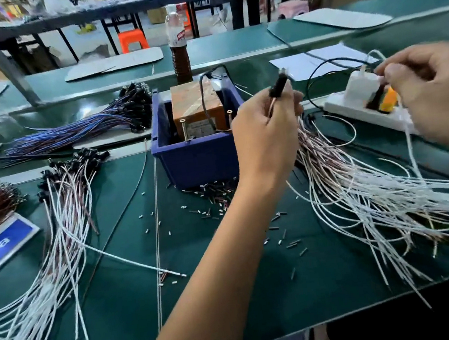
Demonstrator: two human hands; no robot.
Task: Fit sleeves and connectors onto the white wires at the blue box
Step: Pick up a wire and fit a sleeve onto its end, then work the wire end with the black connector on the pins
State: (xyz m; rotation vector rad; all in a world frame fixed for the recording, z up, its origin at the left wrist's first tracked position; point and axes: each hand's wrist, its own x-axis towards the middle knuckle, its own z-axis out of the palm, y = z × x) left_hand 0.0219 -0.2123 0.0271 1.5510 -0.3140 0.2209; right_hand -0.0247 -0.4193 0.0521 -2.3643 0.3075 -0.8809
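Green bench; bottle behind blue box.

left hand pinches black connector by blue box | right hand pinches white wire | loose wires on tabletop

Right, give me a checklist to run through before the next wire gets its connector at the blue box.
1. Black connector held in the left hand: ok, pinched upright with a thin wire hanging below it.
2. White wire held in the right hand: ok, though the hand is blurred.
3. Wire end seated in the connector: cannot tell.
4. Unfinished wire bundle within reach: ok, it lies right of the blue box.
5. Loose sleeves available: ok, scattered on the mat in front of the box.
6. Finished pile kept apart: ok, left of the box.
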